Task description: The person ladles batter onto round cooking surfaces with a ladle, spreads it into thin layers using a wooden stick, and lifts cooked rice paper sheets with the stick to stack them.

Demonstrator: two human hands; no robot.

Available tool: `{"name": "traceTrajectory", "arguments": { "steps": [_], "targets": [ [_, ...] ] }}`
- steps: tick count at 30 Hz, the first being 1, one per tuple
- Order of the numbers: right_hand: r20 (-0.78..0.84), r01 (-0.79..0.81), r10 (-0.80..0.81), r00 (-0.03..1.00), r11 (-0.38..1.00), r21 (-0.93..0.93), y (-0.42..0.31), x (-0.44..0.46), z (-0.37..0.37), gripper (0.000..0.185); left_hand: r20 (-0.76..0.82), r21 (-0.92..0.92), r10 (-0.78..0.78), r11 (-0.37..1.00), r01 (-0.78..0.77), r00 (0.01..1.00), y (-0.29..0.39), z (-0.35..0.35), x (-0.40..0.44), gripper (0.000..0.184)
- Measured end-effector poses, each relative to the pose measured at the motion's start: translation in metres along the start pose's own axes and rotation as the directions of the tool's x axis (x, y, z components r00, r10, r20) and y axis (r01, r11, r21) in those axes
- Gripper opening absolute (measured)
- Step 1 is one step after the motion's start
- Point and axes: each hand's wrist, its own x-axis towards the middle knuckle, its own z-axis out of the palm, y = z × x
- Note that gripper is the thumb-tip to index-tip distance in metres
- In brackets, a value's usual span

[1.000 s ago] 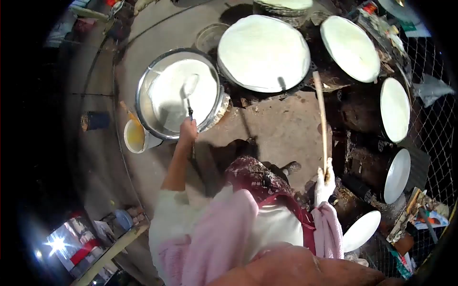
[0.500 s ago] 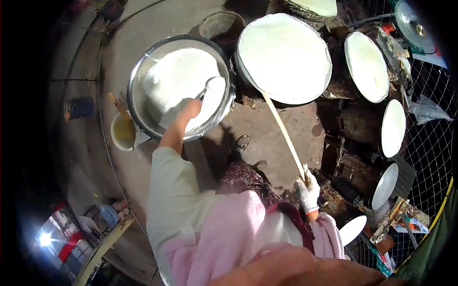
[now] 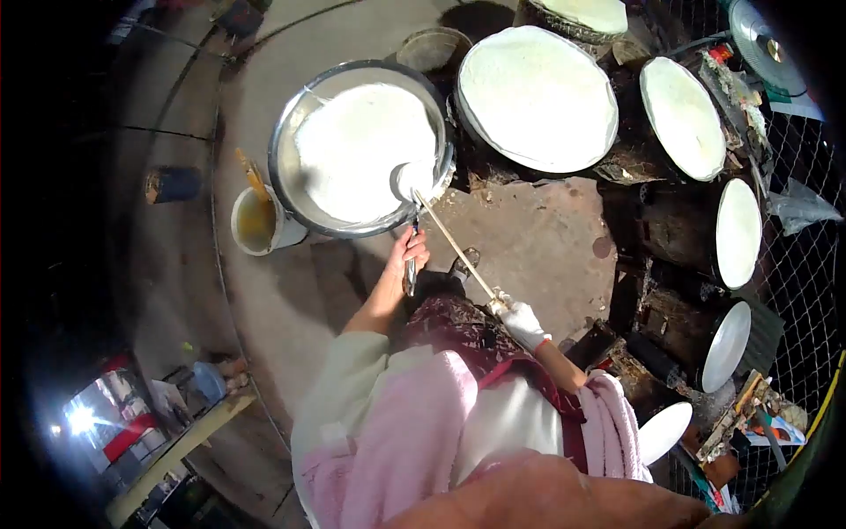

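Note:
My bare left hand (image 3: 410,250) is wrapped around the handle of a ladle (image 3: 405,182), whose bowl holds white batter at the near right side of a wide metal basin (image 3: 291,187). The basin is filled with the same white batter (image 3: 366,145). A white work glove covers my right hand (image 3: 520,324), which grips a long thin wooden stick (image 3: 455,242). The stick's far tip meets the ladle's bowl; whether it touches the batter I cannot tell. To the right of the basin is a large round pan (image 3: 538,99) with a white layer on it.
More round white-topped pans (image 3: 683,117) curve down the right side, on dark sooty stoves (image 3: 674,231). A white bucket (image 3: 286,231) with yellow liquid stands left of the basin. Wire fencing (image 3: 797,273) borders the right. A wooden-edged table (image 3: 181,454) is at lower left.
The ladle came from inside the basin to its near right rim, my left hand drawing back toward me. My right hand swung the stick left, from the large pan's edge to the ladle.

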Motion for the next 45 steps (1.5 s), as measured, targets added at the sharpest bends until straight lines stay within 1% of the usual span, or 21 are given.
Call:
{"name": "traceTrajectory", "arguments": {
  "steps": [3, 7, 8, 10, 12, 14, 18, 20, 21, 22, 26, 29, 31, 33, 34, 36, 38, 40, 41, 43, 45],
  "targets": [
    [-0.019, 0.069, -0.069, 0.997, 0.998, 0.015, 0.008, -0.019, -0.007, 0.044, 0.080, -0.018, 0.055, 0.998, -0.054, 0.995, -0.016, 0.049, -0.026, 0.030],
    [-0.095, 0.355, -0.342, 0.935, 0.907, 0.226, 0.022, -0.035, -0.021, 0.045, 0.232, 0.094, 0.073, 0.991, -0.097, 0.970, -0.021, 0.149, -0.084, 0.032],
    [-0.140, 0.429, -0.417, 0.898, 0.901, 0.069, -0.011, -0.059, -0.036, 0.048, 0.286, 0.169, 0.061, 0.979, -0.113, 0.956, -0.016, 0.172, -0.100, 0.033],
    [-0.217, 0.512, -0.488, 0.845, 0.857, 0.067, -0.019, -0.079, -0.048, 0.050, 0.324, 0.302, 0.168, 0.914, -0.270, 0.931, -0.003, 0.204, -0.128, 0.035],
    [-0.462, 0.749, -0.608, 0.646, 0.621, 0.231, 0.019, -0.060, -0.037, 0.054, 0.472, 0.351, 0.128, 0.880, -0.319, 0.872, 0.020, 0.219, -0.132, 0.034],
    [-0.570, 0.654, -0.379, 0.729, 0.631, 0.417, 0.010, -0.075, -0.046, 0.051, 0.264, 0.465, 0.358, 0.766, -0.443, 0.896, 0.045, 0.227, -0.127, 0.035],
    [-0.680, 0.600, -0.181, 0.710, 0.662, 0.450, 0.027, -0.068, -0.060, 0.046, 0.157, 0.488, 0.443, 0.742, -0.460, 0.882, 0.080, 0.271, -0.095, 0.032],
    [-0.740, 0.622, -0.161, 0.653, 0.671, 0.403, 0.050, -0.068, -0.065, 0.046, 0.094, 0.740, 0.609, 0.487, -0.464, 0.788, 0.062, 0.280, -0.092, 0.032],
    [-0.753, 0.593, -0.104, 0.650, 0.690, 0.416, 0.060, -0.066, -0.066, 0.046, 0.273, 0.861, 0.682, 0.142, -0.489, 0.679, 0.044, 0.283, -0.090, 0.032],
    [-0.743, 0.555, -0.030, 0.669, 0.685, 0.473, 0.069, -0.069, -0.066, 0.046, 0.339, 0.862, 0.672, 0.058, -0.503, 0.659, 0.028, 0.285, -0.091, 0.033],
    [-0.739, 0.486, 0.182, 0.648, 0.649, 0.586, 0.131, -0.070, -0.061, 0.049, 0.344, 0.918, 0.474, 0.011, -0.396, 0.811, -0.020, 0.308, -0.085, 0.030],
    [-0.825, 0.503, 0.210, 0.524, 0.706, 0.499, 0.185, -0.079, -0.055, 0.049, 0.121, 0.971, 0.236, 0.173, -0.164, 0.964, -0.065, 0.320, -0.048, 0.034],
    [-0.794, 0.471, 0.334, 0.507, 0.664, 0.581, 0.198, -0.089, -0.054, 0.050, -0.007, 0.951, -0.024, 0.310, 0.014, 1.000, -0.087, 0.310, -0.006, 0.035],
    [-0.788, 0.425, 0.451, 0.420, 0.670, 0.609, 0.184, -0.105, -0.060, 0.046, -0.154, 0.932, -0.229, 0.290, 0.219, 0.961, -0.123, 0.302, 0.039, 0.033],
    [-0.861, 0.422, 0.373, 0.345, 0.758, 0.497, 0.208, -0.103, -0.045, 0.052, -0.197, 0.920, -0.321, 0.265, 0.288, 0.926, -0.132, 0.292, 0.050, 0.034],
    [-0.843, 0.565, 0.492, 0.217, 0.641, 0.519, 0.242, -0.125, -0.054, 0.049, -0.307, 0.915, -0.460, 0.099, 0.391, 0.833, -0.212, 0.285, 0.099, 0.035],
    [-0.748, 0.648, 0.649, 0.140, 0.512, 0.564, 0.265, -0.163, -0.071, 0.048, -0.388, 0.826, -0.652, 0.069, 0.560, 0.652, -0.297, 0.279, 0.140, 0.035],
    [-0.726, 0.710, 0.687, 0.031, 0.496, 0.499, 0.339, -0.176, -0.062, 0.051, -0.447, 0.806, -0.711, -0.057, 0.589, 0.543, -0.386, 0.272, 0.166, 0.035],
    [-0.668, 0.729, 0.744, 0.012, 0.450, 0.516, 0.316, -0.185, -0.052, 0.047, -0.467, 0.782, -0.733, -0.082, 0.617, 0.495, -0.387, 0.300, 0.162, 0.036],
    [-0.607, 0.851, 0.794, -0.047, 0.349, 0.392, 0.371, -0.195, -0.048, 0.046, -0.479, 0.774, -0.784, -0.165, 0.611, 0.395, -0.476, 0.306, 0.180, 0.036],
    [-0.516, 0.803, 0.854, -0.070, 0.355, 0.479, 0.389, -0.221, -0.060, 0.048, -0.519, 0.748, -0.778, -0.213, 0.628, 0.354, -0.557, 0.320, 0.208, 0.035]
  ]
}}
